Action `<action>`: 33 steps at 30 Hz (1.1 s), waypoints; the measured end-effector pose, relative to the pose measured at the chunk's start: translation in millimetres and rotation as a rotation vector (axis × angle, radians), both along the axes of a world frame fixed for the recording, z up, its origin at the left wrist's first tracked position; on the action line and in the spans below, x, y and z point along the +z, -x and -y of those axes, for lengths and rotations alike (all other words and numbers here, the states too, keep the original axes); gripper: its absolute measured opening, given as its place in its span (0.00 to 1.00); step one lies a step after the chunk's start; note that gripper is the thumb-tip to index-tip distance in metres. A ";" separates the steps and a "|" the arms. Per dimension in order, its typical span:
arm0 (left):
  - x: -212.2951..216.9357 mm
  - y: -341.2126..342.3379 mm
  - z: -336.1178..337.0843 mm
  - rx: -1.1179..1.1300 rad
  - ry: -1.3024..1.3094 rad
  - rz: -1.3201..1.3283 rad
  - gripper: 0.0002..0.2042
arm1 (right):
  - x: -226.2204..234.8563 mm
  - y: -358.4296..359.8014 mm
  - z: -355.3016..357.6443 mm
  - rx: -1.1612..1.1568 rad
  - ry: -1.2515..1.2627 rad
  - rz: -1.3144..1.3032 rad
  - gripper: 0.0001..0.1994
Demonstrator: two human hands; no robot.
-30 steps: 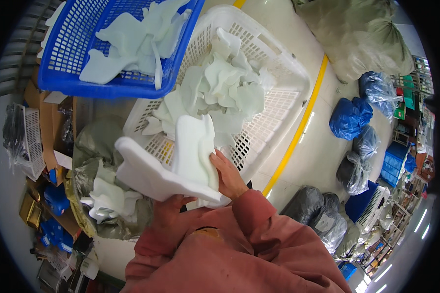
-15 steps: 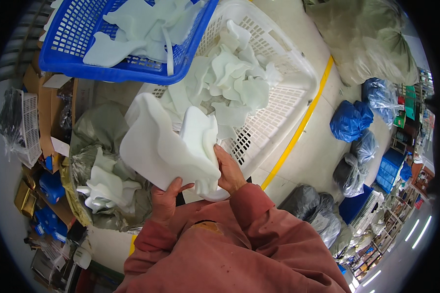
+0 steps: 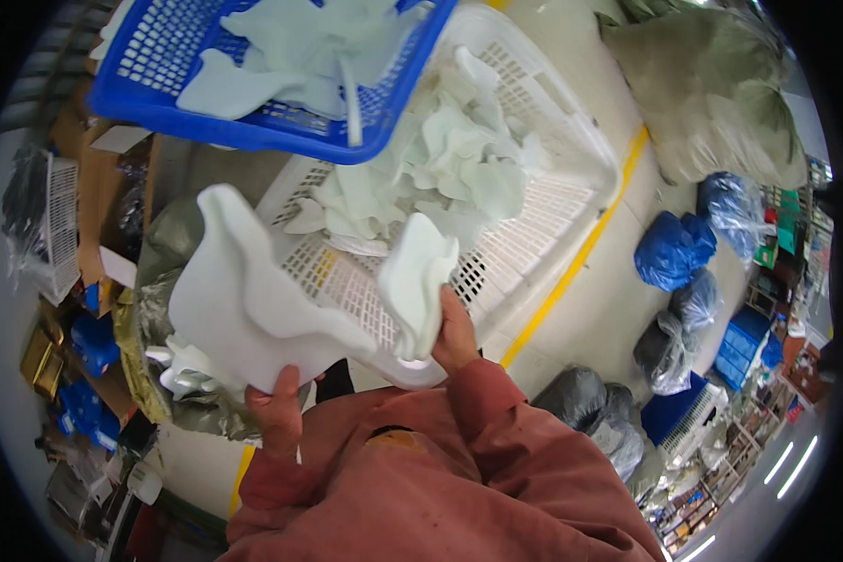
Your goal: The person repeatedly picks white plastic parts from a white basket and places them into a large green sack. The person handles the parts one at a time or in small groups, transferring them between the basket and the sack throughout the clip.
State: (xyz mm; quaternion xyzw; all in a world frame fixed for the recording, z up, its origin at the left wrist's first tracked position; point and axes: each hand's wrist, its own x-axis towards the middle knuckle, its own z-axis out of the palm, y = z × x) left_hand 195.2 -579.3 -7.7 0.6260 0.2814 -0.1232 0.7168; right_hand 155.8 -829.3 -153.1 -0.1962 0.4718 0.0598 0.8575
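Note:
My left hand (image 3: 279,408) grips the lower edge of a large white wavy foam piece (image 3: 239,304), thumb on top. A smaller white curved foam piece (image 3: 416,281) stands in my right hand (image 3: 453,335), its fingers partly hidden behind it. The two pieces are apart, with the slotted floor of a white plastic basket (image 3: 571,211) showing between them. Several similar pale foam pieces (image 3: 459,150) lie heaped in that basket. A blue plastic basket (image 3: 253,136) at the far left holds more pale foam pieces (image 3: 295,56).
Left of me an open sack (image 3: 173,248) holds white foam scraps (image 3: 185,367). Cardboard boxes (image 3: 98,197) stand beyond it. On the right, a yellow floor line (image 3: 581,253) runs past the white basket, with blue bags (image 3: 665,251), dark bags (image 3: 576,393) and a large pale sack (image 3: 707,94) farther out.
My hands have moved apart, separating the two foam pieces that were together. The larger piece has gone left with my left hand; the smaller has shifted slightly right.

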 end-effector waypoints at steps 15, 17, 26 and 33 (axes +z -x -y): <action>21.3 72.4 -139.1 0.238 -0.320 -0.320 0.12 | 47.2 -7.5 3.3 0.249 -0.008 -0.016 0.23; 20.2 66.4 -130.0 0.183 -0.318 -0.284 0.12 | 57.6 -8.0 -5.9 0.320 -0.013 0.020 0.24; 24.0 51.0 -87.6 -0.055 -0.557 -0.231 0.09 | 108.9 -25.2 -81.2 0.424 -0.184 -0.006 0.20; 24.1 44.2 -55.4 -0.282 -0.670 -0.120 0.06 | 106.9 -27.8 -119.9 0.313 -0.399 0.040 0.22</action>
